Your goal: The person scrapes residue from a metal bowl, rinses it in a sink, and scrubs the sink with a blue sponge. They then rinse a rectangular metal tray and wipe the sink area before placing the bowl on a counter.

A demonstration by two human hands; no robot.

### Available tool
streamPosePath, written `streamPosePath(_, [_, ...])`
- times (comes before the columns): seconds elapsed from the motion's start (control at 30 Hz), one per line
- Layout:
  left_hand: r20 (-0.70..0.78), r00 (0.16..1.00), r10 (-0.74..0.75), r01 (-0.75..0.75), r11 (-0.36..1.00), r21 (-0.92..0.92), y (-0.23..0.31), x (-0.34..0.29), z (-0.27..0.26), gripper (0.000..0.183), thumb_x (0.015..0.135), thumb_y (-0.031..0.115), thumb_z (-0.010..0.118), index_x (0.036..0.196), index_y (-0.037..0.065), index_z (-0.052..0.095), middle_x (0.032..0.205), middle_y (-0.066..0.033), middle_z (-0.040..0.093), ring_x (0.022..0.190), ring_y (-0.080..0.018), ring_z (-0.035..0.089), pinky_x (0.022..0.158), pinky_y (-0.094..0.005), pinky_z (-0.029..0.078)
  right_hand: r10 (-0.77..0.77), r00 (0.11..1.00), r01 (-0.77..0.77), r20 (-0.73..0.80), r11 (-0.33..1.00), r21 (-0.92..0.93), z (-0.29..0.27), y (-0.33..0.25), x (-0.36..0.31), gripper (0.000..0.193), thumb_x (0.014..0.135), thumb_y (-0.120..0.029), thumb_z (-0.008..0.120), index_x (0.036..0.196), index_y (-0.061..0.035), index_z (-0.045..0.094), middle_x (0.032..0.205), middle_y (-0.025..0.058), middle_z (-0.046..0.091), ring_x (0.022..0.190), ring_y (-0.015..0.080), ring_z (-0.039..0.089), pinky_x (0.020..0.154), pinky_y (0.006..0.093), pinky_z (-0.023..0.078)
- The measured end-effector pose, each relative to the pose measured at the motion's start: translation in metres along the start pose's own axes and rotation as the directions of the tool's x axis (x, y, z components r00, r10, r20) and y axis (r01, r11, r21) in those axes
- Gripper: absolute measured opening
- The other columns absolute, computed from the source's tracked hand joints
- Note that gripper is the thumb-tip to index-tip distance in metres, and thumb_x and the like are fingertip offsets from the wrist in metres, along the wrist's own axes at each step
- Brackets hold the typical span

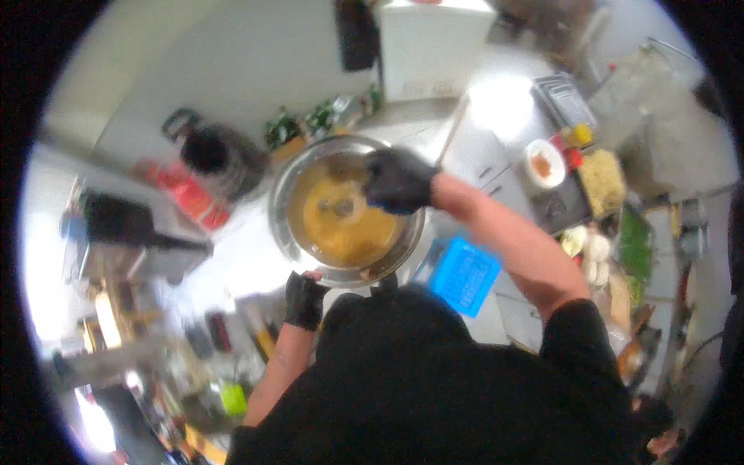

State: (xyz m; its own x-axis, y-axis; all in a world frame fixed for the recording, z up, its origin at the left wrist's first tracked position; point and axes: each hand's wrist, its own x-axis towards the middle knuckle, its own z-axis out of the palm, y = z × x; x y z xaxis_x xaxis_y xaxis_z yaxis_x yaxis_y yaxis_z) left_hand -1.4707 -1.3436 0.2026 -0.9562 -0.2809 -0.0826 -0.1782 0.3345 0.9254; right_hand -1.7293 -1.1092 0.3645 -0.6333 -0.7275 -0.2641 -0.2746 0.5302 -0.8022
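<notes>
A large round metal bowl (280, 221) stands in front of me, holding a yellow-orange liquid (349, 236). Over its right side is my right hand (399, 180) in a black glove. Its fingers look curled closed, and whatever they may hold is hidden by the hand and by blur. A small greyish shape (341, 208) shows in the liquid just left of that hand; I cannot tell what it is. At the near left edge of the bowl, my left hand (304, 298), also in a black glove, is closed at the rim.
A blue plastic basket (467, 275) sits right of the bowl. Farther right, a counter carries a white tub (545, 164), a tray of green herbs (635, 244) and other food. Left of the bowl are a dark pot (221, 159) and red packages (190, 194). Leafy greens (319, 118) lie behind.
</notes>
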Motion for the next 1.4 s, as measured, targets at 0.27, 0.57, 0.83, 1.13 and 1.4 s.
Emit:
streamPosePath(0.27, [0.347, 0.867, -0.358, 0.490, 0.477, -0.730, 0.023, 0.255, 0.049, 0.007, 0.085, 0.005, 0.061, 0.092, 0.007, 0.059, 0.089, -0.0046, 0.060, 0.082, -0.0198, 0.060, 0.076, -0.0367, 0.052, 0.112, 0.993, -0.066, 0.025, 0.736, -0.674, -0.061, 0.076, 0.197, 0.040, 0.094, -0.029, 0.056, 0.128, -0.0128, 0.067, 0.128, 0.0120, 0.067, 0.117, 0.0312, 0.064, 0.100, 0.0402, 0.049])
streamPosePath(0.57, [0.526, 0.812, -0.254, 0.550, 0.635, -0.543, 0.098, 0.538, 0.096, 0.014, 0.086, 0.006, 0.069, 0.096, 0.011, 0.060, 0.087, 0.0031, 0.058, 0.084, -0.0109, 0.058, 0.073, -0.0297, 0.050, 0.190, 0.917, -0.360, -0.352, 0.774, -0.521, -0.219, 0.184, 0.339, 0.038, 0.083, -0.038, 0.069, 0.110, -0.0128, 0.077, 0.112, 0.0120, 0.073, 0.105, 0.0310, 0.068, 0.094, 0.0432, 0.051])
streamPosePath(0.83, [0.681, 0.709, -0.182, 0.640, 0.572, -0.514, 0.149, 0.758, 0.208, 0.004, 0.098, 0.011, 0.061, 0.098, 0.010, 0.057, 0.096, 0.0003, 0.060, 0.092, -0.0144, 0.062, 0.089, -0.0363, 0.055, 0.398, 0.696, -0.546, -0.597, 0.834, -0.081, -0.452, 0.241, 0.352, 0.053, 0.090, -0.042, 0.069, 0.133, -0.0114, 0.063, 0.130, 0.0135, 0.065, 0.119, 0.0277, 0.061, 0.103, 0.0379, 0.045])
streamPosePath(1.13, [0.712, 0.660, -0.239, 0.676, 0.601, -0.425, 0.261, 0.910, 0.362, 0.012, 0.087, 0.001, 0.064, 0.094, 0.009, 0.060, 0.088, -0.0005, 0.059, 0.086, -0.0157, 0.061, 0.087, -0.0381, 0.056, 0.467, 0.589, -0.409, -0.660, 0.876, 0.255, -0.660, 0.325, 0.360, 0.034, 0.097, -0.027, 0.060, 0.119, -0.0023, 0.068, 0.112, 0.0134, 0.071, 0.101, 0.0250, 0.067, 0.091, 0.0350, 0.050])
streamPosePath(1.4, [0.668, 0.609, 0.428, -0.330, 0.902, -0.277, 0.286, 1.048, 0.514, 0.009, 0.088, 0.004, 0.061, 0.095, 0.008, 0.058, 0.092, -0.0034, 0.059, 0.086, -0.0179, 0.061, 0.084, -0.0387, 0.057, 0.369, 0.593, -0.665, -0.716, 0.726, -0.177, -0.805, 0.424, 0.365, 0.036, 0.092, -0.042, 0.065, 0.112, -0.0138, 0.074, 0.111, 0.0156, 0.072, 0.098, 0.0328, 0.068, 0.088, 0.0419, 0.051])
